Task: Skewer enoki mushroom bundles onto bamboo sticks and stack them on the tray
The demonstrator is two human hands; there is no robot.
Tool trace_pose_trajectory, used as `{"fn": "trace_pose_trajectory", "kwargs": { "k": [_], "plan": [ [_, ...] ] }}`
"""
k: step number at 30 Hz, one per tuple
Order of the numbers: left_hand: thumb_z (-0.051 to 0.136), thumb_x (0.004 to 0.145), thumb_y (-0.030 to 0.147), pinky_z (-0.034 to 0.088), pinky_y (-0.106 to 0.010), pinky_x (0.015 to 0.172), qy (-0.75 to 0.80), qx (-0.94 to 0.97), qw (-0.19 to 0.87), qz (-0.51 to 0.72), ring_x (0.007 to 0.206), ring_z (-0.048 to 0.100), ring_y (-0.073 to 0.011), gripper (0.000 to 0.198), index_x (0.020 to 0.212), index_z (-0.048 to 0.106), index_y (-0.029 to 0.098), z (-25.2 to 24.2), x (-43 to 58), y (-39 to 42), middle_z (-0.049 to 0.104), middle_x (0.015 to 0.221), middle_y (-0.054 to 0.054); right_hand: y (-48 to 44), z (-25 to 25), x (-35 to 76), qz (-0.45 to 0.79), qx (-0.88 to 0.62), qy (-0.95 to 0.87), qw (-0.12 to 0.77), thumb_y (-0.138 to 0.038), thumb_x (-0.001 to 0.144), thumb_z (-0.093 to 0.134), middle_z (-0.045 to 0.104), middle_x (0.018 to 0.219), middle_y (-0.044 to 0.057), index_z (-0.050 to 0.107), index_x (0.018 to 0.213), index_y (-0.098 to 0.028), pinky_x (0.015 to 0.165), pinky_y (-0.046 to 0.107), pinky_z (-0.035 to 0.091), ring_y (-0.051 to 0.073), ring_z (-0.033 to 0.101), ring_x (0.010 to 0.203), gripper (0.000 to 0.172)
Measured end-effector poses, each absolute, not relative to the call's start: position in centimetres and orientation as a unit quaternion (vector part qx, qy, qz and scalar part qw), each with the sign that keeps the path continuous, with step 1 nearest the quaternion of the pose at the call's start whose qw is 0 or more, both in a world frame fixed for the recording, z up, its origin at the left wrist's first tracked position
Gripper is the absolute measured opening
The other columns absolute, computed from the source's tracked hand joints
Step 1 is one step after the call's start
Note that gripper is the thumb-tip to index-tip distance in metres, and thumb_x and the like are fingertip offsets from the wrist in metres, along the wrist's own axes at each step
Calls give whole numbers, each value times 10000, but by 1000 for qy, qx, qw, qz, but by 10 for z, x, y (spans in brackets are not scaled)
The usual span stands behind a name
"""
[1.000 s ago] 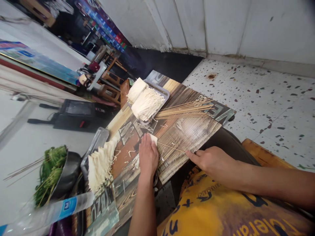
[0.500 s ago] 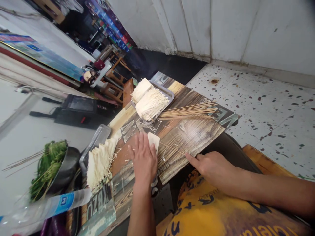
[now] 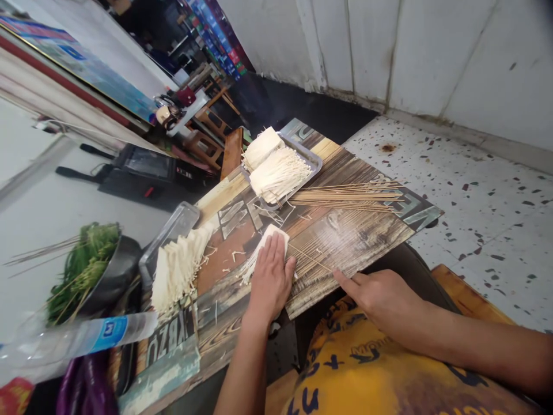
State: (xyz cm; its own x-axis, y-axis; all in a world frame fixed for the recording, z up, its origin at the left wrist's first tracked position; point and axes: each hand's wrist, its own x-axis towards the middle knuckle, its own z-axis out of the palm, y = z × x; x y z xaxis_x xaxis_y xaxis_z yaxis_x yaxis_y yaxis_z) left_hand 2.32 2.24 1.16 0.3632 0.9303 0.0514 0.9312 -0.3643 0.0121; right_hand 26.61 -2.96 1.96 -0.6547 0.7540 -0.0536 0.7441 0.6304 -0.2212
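Observation:
My left hand lies flat, fingers stretched out, on a small bunch of enoki mushrooms on the table. The pale base of the bunch shows beyond the fingertips. My right hand, at the table's front edge, pinches the near end of a thin wooden skewer. The skewer's other end meets the base of the bunch; how deep it goes in is hidden. Left of my left hand lies a row of enoki bunches. A tray at the back holds larger enoki clumps.
Loose skewers lie beside the tray. A clear plastic tray stands behind the row. At the left are a metal bowl of green vegetables, a water bottle and eggplants. Mushroom scraps dot the table.
The left hand has shifted over the bunch, its fingers now covering part of the base. The right hand keeps its pinch on the skewer. The whole view has moved slightly.

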Motion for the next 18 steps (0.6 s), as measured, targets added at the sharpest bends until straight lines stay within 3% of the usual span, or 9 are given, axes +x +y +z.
{"fn": "trace_pose_trajectory", "kwargs": {
  "k": [6,12,18],
  "plan": [
    [286,995,398,251,-488,1163,-563,-826,7,-31,1453,178,-252,568,1471,282,88,12,24,22,296,1537,-164,-30,24,263,81,-394,-914,44,-58,733,521,708,804,97,509,1311,-29,432,315,237,171,624,565,578],
    [317,984,421,266,-489,1156,-574,-816,-25,-58,1439,218,-266,626,1499,180,92,12,21,21,271,1539,-202,-28,33,262,90,-398,-913,13,-49,710,503,713,808,110,508,1309,-7,427,319,218,189,638,582,601],
    [295,991,402,243,-476,1167,-563,-825,-28,-27,1449,186,-258,585,1479,245,84,14,20,22,257,1548,-189,-25,40,266,106,-401,-909,-25,-38,702,508,714,789,112,504,1317,-9,422,316,212,196,646,591,615]
  ]
}}
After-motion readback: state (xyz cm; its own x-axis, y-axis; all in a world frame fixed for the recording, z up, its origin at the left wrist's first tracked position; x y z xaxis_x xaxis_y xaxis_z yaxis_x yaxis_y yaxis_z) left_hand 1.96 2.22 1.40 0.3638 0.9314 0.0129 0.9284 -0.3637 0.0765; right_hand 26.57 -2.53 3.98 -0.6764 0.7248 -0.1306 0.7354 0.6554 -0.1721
